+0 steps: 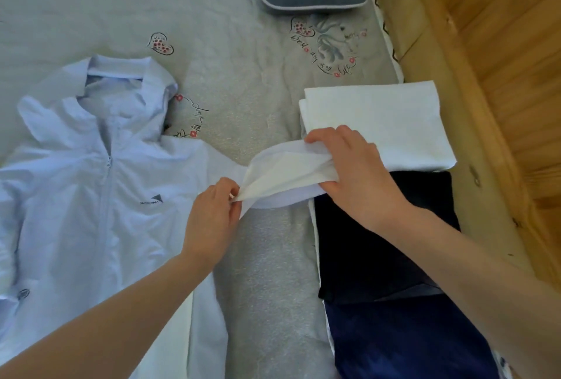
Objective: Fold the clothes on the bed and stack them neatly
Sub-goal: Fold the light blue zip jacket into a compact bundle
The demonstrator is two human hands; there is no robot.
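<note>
Hands work mid-bed: the left hand (212, 211) pinches the sleeve (285, 178) of the pale zip jacket (91, 196) spread on the bed (243, 90), the right hand (349, 172) grips its cuff end over the dark folded garment (379, 242), white folded cloth (379, 123) beyond.

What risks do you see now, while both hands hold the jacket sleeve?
1. The right hand holds the sleeve over the folded white cloth and dark garment; pulling may disturb them.
2. The left hand only pinches the sleeve, so it may slip.
</note>
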